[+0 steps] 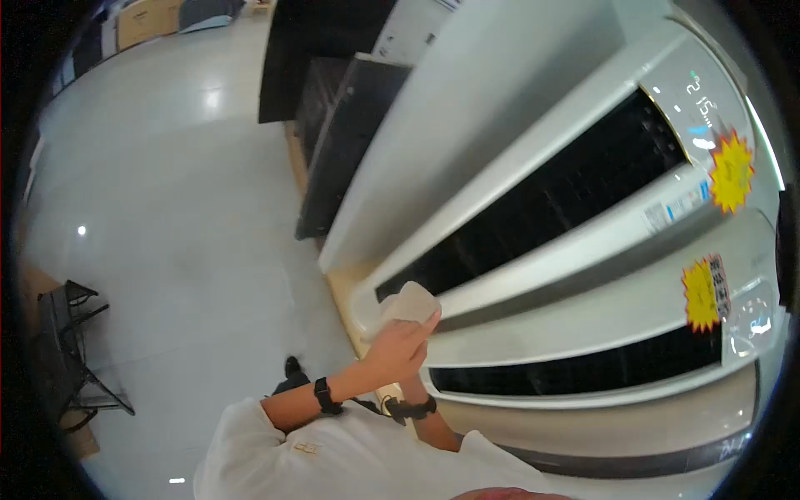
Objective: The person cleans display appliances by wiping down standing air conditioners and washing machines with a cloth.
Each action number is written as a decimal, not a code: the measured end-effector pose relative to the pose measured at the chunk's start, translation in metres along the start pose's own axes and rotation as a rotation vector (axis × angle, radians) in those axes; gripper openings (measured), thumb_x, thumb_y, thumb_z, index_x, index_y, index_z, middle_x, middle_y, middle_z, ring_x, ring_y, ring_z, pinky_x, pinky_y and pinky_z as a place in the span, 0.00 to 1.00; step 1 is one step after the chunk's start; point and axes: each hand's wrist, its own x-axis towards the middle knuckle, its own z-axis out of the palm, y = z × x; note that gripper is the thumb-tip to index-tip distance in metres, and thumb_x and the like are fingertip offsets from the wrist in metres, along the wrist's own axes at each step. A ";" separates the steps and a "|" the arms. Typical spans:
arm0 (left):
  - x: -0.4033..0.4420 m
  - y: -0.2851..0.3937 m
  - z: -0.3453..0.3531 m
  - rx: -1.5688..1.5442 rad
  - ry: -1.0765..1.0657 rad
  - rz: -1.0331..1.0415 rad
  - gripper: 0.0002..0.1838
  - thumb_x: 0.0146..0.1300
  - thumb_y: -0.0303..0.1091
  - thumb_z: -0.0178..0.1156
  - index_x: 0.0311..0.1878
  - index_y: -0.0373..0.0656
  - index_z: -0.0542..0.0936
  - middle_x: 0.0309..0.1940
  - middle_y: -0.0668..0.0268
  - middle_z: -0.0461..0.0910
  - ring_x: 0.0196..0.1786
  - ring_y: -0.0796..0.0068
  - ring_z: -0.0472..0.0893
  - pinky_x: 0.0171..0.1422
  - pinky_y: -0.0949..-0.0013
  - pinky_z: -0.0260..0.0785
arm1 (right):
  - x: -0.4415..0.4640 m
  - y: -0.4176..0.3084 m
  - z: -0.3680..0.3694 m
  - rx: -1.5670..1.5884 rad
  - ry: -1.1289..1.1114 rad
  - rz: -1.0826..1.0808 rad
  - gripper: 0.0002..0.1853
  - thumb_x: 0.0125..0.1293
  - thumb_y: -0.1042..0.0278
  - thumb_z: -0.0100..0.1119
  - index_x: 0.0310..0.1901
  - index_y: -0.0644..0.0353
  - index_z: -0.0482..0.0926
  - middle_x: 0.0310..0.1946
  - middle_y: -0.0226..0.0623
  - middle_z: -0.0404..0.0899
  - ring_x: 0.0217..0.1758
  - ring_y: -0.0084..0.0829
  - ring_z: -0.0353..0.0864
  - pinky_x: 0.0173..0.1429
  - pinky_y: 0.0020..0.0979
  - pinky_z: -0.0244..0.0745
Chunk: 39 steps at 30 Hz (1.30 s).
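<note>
White cloth (412, 302), bunched into a soft pad, lies at the lower end of the big air conditioner (542, 250), against or just in front of its white casing; I cannot tell whether it touches. The left hand (398, 343) is beside that same end of the big air conditioner, its grip closed on the near edge of the cloth, fingers bent over it; a black watch (326, 396) circles the wrist. The right hand (414, 367) is mostly hidden behind the left one, also near the lower end of the big air conditioner; I cannot tell how its grip stands or whether it touches the cloth; a dark band (412, 408) circles its wrist.

The big air conditioner has a long black panel (542, 196) down its front, lit digits (700, 98) at its upper end and a spiky yellow sticker (732, 172) near them; just right of it is a second air conditioner (533, 333), which has its own yellow sticker and black strip (583, 367). Left of the big air conditioner, past a plain white side (450, 125), lean dark boards (354, 137); farther left of it spreads the pale, shiny floor (183, 225), with a black metal frame (71, 350) well apart from it.
</note>
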 end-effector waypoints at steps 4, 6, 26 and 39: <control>0.014 -0.036 -0.066 0.127 0.054 -0.054 0.39 0.63 0.28 0.60 0.79 0.37 0.65 0.36 0.56 0.78 0.42 0.48 0.78 0.51 0.49 0.67 | 0.065 -0.017 0.064 0.250 -0.021 -0.004 0.33 0.78 0.61 0.57 0.76 0.64 0.56 0.69 0.52 0.68 0.68 0.46 0.74 0.71 0.48 0.70; 0.020 -0.053 -0.090 0.224 0.092 -0.034 0.40 0.62 0.28 0.60 0.80 0.37 0.64 0.37 0.56 0.78 0.42 0.48 0.78 0.51 0.49 0.67 | 0.096 -0.022 0.091 0.342 -0.028 -0.012 0.33 0.78 0.61 0.57 0.76 0.64 0.55 0.69 0.51 0.68 0.69 0.46 0.73 0.72 0.48 0.70; 0.330 -0.291 -0.254 0.169 0.285 -0.041 0.43 0.69 0.30 0.55 0.82 0.26 0.49 0.73 0.32 0.63 0.75 0.32 0.64 0.80 0.46 0.54 | 0.468 -0.100 0.261 0.306 0.193 -0.503 0.41 0.85 0.42 0.32 0.85 0.62 0.35 0.86 0.52 0.37 0.89 0.46 0.40 0.88 0.44 0.32; 0.332 -0.379 -0.293 -0.112 0.045 0.038 0.41 0.73 0.30 0.54 0.81 0.22 0.48 0.81 0.32 0.51 0.81 0.34 0.56 0.84 0.48 0.48 | 0.463 -0.067 0.281 -0.022 0.344 -0.471 0.53 0.79 0.35 0.47 0.84 0.68 0.34 0.87 0.51 0.27 0.90 0.49 0.29 0.86 0.56 0.35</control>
